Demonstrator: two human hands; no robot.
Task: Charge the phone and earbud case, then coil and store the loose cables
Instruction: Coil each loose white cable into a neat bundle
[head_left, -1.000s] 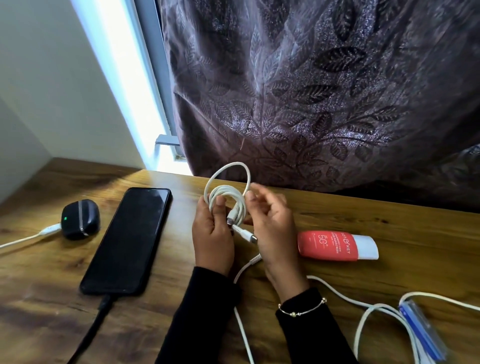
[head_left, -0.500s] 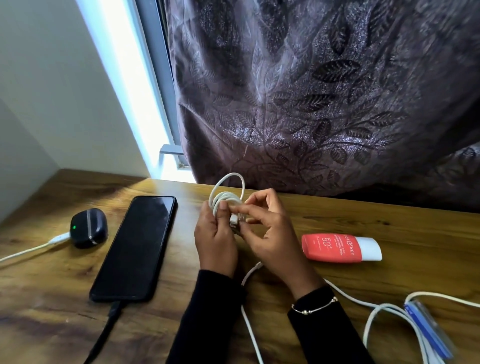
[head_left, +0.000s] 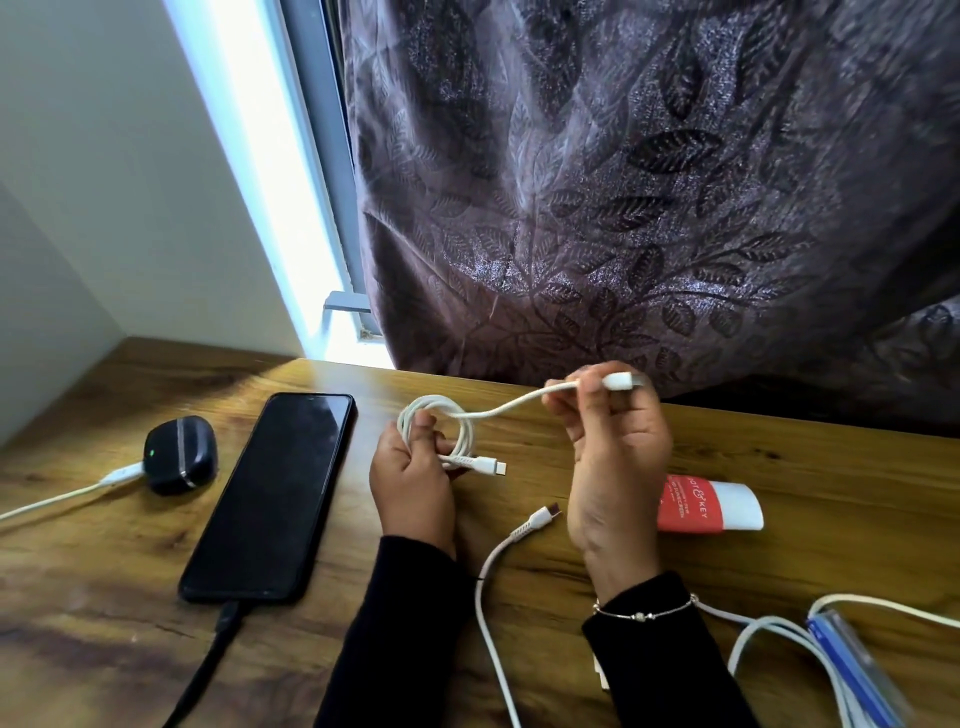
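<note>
My left hand (head_left: 410, 483) grips a small coil (head_left: 435, 427) of white cable, fingers curled through its loops, thumb over the top. One plug of that cable (head_left: 488, 464) sticks out from under the coil toward my right hand. My right hand (head_left: 615, 452) is raised above the desk (head_left: 831, 493) and pinches the cable's other end just behind its plug (head_left: 621, 381), between thumb and fingertips; the free stretch runs in a shallow curve from there back down to the coil.

Taking the phone (head_left: 275, 499) as the landmark: it lies flat, screen dark, left of my left hand, with a black lead (head_left: 208, 670) plugged into its near end. The earbud case (head_left: 179, 456) sits left of the phone, a green light showing, with a white lead (head_left: 78, 493) plugged into its left side. The coil is held just right of the phone's far end. A second white cable (head_left: 488, 613) lies loose on the desk right of the phone's near end, between my wrists, its plug pointing at my right palm. Further right of the phone, beyond my right hand, lies a red and white tube (head_left: 711, 506). Far right, at the near edge, more white cable (head_left: 769, 639) loops beside a clear pouch with a blue strip (head_left: 852, 665).
</note>
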